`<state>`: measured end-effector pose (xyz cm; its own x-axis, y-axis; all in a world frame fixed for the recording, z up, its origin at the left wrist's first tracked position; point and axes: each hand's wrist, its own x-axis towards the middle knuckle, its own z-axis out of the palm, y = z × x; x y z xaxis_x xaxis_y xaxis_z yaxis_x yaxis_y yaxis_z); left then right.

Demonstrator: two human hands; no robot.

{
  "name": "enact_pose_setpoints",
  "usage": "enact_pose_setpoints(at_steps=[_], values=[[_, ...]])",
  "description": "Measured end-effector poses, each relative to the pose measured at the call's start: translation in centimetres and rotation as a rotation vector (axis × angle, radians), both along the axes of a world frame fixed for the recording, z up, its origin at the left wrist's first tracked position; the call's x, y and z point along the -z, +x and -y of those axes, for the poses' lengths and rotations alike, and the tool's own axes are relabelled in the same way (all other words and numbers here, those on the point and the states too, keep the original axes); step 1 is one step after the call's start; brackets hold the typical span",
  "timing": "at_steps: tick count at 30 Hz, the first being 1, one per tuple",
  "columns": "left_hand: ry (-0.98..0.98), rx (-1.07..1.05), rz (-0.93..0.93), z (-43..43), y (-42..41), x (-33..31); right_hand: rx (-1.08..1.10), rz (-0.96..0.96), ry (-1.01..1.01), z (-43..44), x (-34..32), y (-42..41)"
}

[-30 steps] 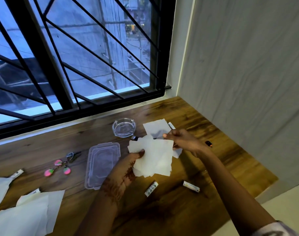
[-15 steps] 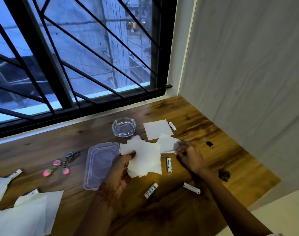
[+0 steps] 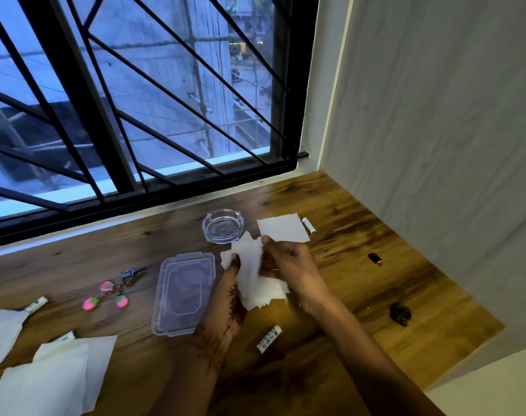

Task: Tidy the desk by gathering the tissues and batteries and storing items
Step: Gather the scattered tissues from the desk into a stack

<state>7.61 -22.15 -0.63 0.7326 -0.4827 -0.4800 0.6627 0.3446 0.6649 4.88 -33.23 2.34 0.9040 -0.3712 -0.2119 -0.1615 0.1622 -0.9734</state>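
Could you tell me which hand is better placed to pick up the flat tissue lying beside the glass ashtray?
The right hand, probably. It sits just below the flat tissue, fingertips almost at its near edge, while the left hand clutches the gathered tissues and lies farther from it.

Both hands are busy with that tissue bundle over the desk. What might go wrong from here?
The tissue stack, pinched loosely between left hand and right hand, shows uneven edges; a sheet may slip out. The battery below the hands lies near the forearms and might get nudged and roll. The flat tissue partly hidden behind the right hand could be missed.
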Motion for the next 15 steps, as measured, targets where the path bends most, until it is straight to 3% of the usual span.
enact_pose_setpoints(at_steps=[2, 6, 8, 12, 15], values=[[0.042, 0.092, 0.063, -0.3, 0.2, -0.2, -0.013, -0.034, 0.048, -0.9, 0.4, 0.5], [0.26, -0.063, 0.191, -0.2, 1.2, -0.1, -0.037, -0.049, 0.1, -0.7, 0.8, 1.1], [0.315, -0.144, 0.145, -0.5, 1.5, 0.4, -0.004, 0.018, 0.074, 0.4, 0.9, 1.6], [0.325, -0.183, 0.123, -1.0, 1.8, 0.5, 0.156, 0.019, -0.5, 3.7, 3.2, 4.0], [0.309, -0.142, 0.152, -1.1, 1.7, -0.3, 0.096, -0.016, -0.792, 5.5, 6.0, 6.2]])
